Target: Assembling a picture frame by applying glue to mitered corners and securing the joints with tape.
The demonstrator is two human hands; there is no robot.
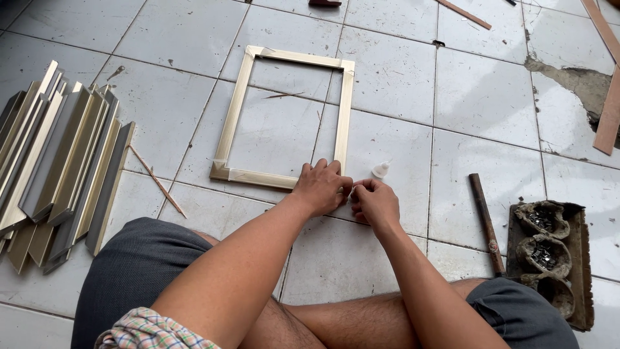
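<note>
Gold mouldings (pixel 58 161): we are seeing a stack of mitred strips lying at the far left, well apart from our hands, with bare tile between it and the frame.
Thin stick (pixel 157 180): it is lying just right of the stack, slanting toward our knee.
Frame (pixel 234 110): the gold rectangle is lying flat on the floor tiles (pixel 484 97), open floor showing inside and beyond it.
Left hand (pixel 321 187): we are pressing it, fingers curled, on the frame's near right corner.
Right hand (pixel 374 201): we are pinching something small beside that corner; we cannot tell what.
Glue bottle (pixel 380 170): it is lying just beyond our right hand.
Hammer (pixel 485 223): it is lying right of us, beside a tray of nails (pixel 550 258).
</note>
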